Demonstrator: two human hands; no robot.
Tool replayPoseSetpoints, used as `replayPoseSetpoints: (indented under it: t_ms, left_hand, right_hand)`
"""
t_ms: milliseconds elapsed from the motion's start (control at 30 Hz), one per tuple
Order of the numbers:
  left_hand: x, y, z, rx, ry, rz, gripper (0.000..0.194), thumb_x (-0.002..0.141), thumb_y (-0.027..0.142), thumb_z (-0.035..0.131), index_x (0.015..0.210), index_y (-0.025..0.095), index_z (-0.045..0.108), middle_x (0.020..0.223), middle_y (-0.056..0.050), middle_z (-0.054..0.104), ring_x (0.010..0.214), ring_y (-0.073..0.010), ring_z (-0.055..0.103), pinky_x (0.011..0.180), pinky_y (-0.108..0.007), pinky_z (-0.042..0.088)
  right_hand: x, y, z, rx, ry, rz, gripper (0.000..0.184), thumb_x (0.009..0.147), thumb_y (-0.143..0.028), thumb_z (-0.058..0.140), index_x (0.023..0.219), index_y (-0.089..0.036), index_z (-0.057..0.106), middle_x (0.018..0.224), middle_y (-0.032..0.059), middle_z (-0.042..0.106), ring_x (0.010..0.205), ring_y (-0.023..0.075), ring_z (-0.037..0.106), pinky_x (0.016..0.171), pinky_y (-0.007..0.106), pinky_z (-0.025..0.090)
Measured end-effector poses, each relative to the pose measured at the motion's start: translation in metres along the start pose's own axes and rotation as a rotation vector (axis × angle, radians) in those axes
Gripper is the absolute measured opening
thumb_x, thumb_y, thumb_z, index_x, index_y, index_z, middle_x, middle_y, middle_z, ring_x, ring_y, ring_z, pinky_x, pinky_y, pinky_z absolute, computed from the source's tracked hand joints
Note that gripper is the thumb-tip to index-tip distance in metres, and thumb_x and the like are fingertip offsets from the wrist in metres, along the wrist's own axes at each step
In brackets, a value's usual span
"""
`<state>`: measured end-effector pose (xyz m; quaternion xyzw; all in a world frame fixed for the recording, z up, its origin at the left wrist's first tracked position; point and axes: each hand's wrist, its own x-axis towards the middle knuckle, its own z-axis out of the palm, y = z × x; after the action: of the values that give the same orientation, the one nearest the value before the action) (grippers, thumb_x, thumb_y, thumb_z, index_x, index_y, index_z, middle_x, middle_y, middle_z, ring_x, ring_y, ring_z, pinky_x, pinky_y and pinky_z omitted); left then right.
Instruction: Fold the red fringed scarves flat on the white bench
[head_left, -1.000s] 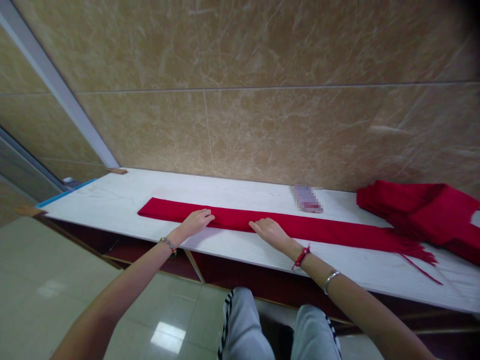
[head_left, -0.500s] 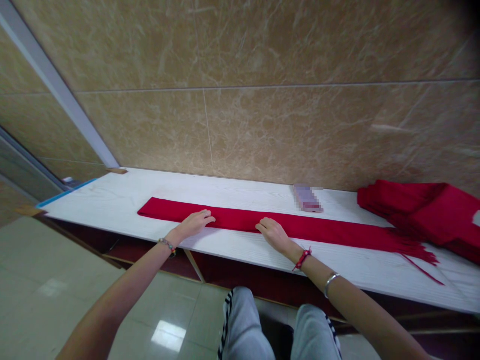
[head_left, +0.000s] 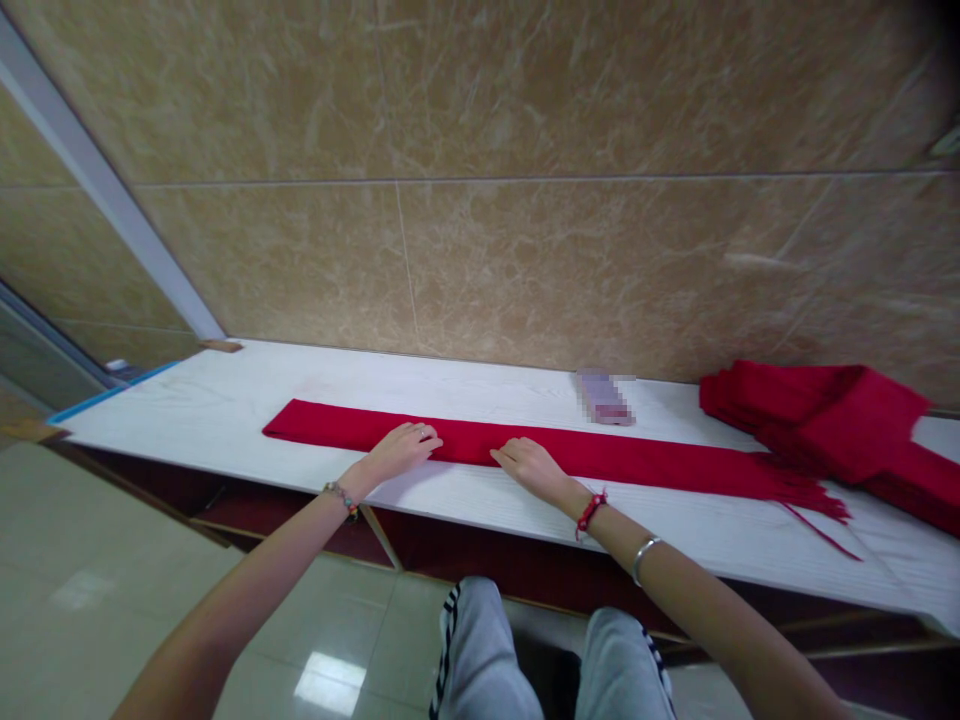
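A long red scarf (head_left: 652, 458), folded into a narrow strip, lies flat along the white tabletop. Its fringed end (head_left: 806, 485) is on the right; a plain folded end is on the left. My left hand (head_left: 405, 450), wearing a ring and a beaded bracelet, is closed at the scarf's near edge, left of the middle. A short way to its right, my right hand (head_left: 531, 465) also has its fingers together on that edge, pinching the cloth. Both thumbs are partly hidden, so how much cloth is between the fingers does not show.
More red cloth (head_left: 817, 415) lies in a folded pile at the right. A blurred phone-like object (head_left: 604, 397) rests behind the scarf. The white table (head_left: 465, 375) stands against a marbled tile wall (head_left: 525, 270), with open shelving (head_left: 480, 555) below its front edge.
My two hands have drawn closer together along the scarf, the left shifting rightward relative to the cloth. The whole view has shifted slightly. The scarf still lies flat.
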<state>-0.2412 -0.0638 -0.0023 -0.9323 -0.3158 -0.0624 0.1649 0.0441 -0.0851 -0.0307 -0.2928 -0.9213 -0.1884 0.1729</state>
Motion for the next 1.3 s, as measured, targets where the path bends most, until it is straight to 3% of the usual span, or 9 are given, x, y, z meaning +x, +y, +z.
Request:
replayPoseSetpoints:
  t_ms: [167, 300, 533, 700, 767, 867, 1000, 1167, 1300]
  left_hand:
    - [0.01, 0.013, 0.009, 0.03, 0.035, 0.06, 0.016, 0.083, 0.009, 0.049, 0.094, 0.016, 0.059, 0.092, -0.007, 0.057, 0.089, -0.0174, 0.052, 0.078, -0.03, 0.042]
    - [0.007, 0.012, 0.015, 0.024, 0.075, 0.044, 0.013, 0.084, 0.008, 0.047, 0.087, 0.015, 0.057, 0.088, -0.007, 0.054, 0.09, -0.0177, 0.05, 0.08, -0.031, 0.042]
    - [0.014, 0.013, 0.008, -0.101, -0.006, 0.019, 0.02, 0.079, 0.002, 0.046, 0.086, 0.017, 0.057, 0.086, -0.004, 0.052, 0.084, -0.0169, 0.048, 0.077, -0.028, 0.041]
    - [0.022, 0.019, -0.005, -0.269, -0.093, 0.03, 0.025, 0.071, 0.0, 0.047, 0.085, 0.017, 0.058, 0.1, -0.005, 0.053, 0.093, -0.016, 0.05, 0.082, -0.028, 0.041]
    - [0.031, 0.027, -0.006, -0.319, -0.058, 0.029, 0.025, 0.074, 0.005, 0.048, 0.093, 0.017, 0.057, 0.114, -0.007, 0.051, 0.105, -0.0178, 0.048, 0.089, -0.03, 0.038]
    - [0.052, 0.047, -0.002, -0.326, 0.006, 0.042, 0.037, 0.084, 0.014, 0.042, 0.121, 0.017, 0.045, 0.134, -0.01, 0.04, 0.124, -0.0182, 0.034, 0.1, -0.035, 0.029]
    - [0.081, 0.072, 0.01, -0.285, -0.005, 0.085, 0.047, 0.092, 0.034, 0.035, 0.136, 0.022, 0.028, 0.141, -0.008, 0.032, 0.132, -0.0177, 0.022, 0.105, -0.039, 0.019]
    - [0.09, 0.079, 0.023, -0.279, -0.001, 0.104, 0.039, 0.093, 0.037, 0.032, 0.13, 0.027, 0.04, 0.136, -0.004, 0.041, 0.128, -0.0185, 0.031, 0.103, -0.04, 0.023]
    - [0.098, 0.081, 0.022, -0.26, 0.073, 0.081, 0.029, 0.091, 0.029, 0.039, 0.112, 0.02, 0.057, 0.117, -0.006, 0.057, 0.11, -0.0176, 0.049, 0.094, -0.034, 0.036]
  right_hand:
    - [0.015, -0.01, -0.005, -0.042, -0.039, 0.019, 0.014, 0.085, -0.011, 0.048, 0.081, -0.014, 0.06, 0.073, 0.005, 0.059, 0.071, 0.0173, 0.051, 0.063, 0.03, 0.038]
    - [0.012, -0.011, -0.007, -0.042, -0.022, 0.021, 0.017, 0.086, -0.01, 0.045, 0.077, -0.015, 0.059, 0.074, 0.0052, 0.057, 0.072, 0.017, 0.049, 0.065, 0.029, 0.038]
    - [0.005, -0.008, -0.003, 0.033, -0.054, -0.017, 0.014, 0.086, -0.012, 0.046, 0.088, -0.014, 0.06, 0.085, 0.0056, 0.06, 0.08, 0.0172, 0.052, 0.073, 0.03, 0.043]
    - [-0.027, 0.005, -0.008, 0.082, -0.031, 0.054, 0.026, 0.086, -0.008, 0.045, 0.108, -0.015, 0.057, 0.101, 0.0082, 0.062, 0.092, 0.0174, 0.055, 0.079, 0.032, 0.046]
    - [-0.044, 0.013, -0.014, 0.06, -0.042, 0.101, 0.029, 0.083, -0.005, 0.046, 0.108, -0.013, 0.057, 0.103, 0.0102, 0.063, 0.094, 0.0187, 0.057, 0.081, 0.033, 0.046]
    - [-0.066, 0.026, -0.026, 0.012, -0.08, 0.196, 0.027, 0.081, -0.002, 0.047, 0.103, -0.01, 0.06, 0.099, 0.0129, 0.065, 0.091, 0.0199, 0.06, 0.08, 0.033, 0.048]
    - [-0.083, 0.037, -0.04, -0.066, -0.132, 0.285, 0.027, 0.08, -0.002, 0.047, 0.101, -0.01, 0.062, 0.097, 0.0138, 0.066, 0.086, 0.0204, 0.062, 0.077, 0.033, 0.05]
    - [-0.101, 0.042, -0.046, -0.065, -0.137, 0.328, 0.03, 0.08, 0.0, 0.045, 0.103, -0.01, 0.061, 0.097, 0.0128, 0.066, 0.088, 0.0199, 0.062, 0.076, 0.031, 0.05]
    - [-0.109, 0.044, -0.047, -0.052, -0.127, 0.345, 0.032, 0.079, 0.001, 0.043, 0.104, -0.01, 0.061, 0.099, 0.0124, 0.066, 0.089, 0.0199, 0.061, 0.077, 0.031, 0.05]
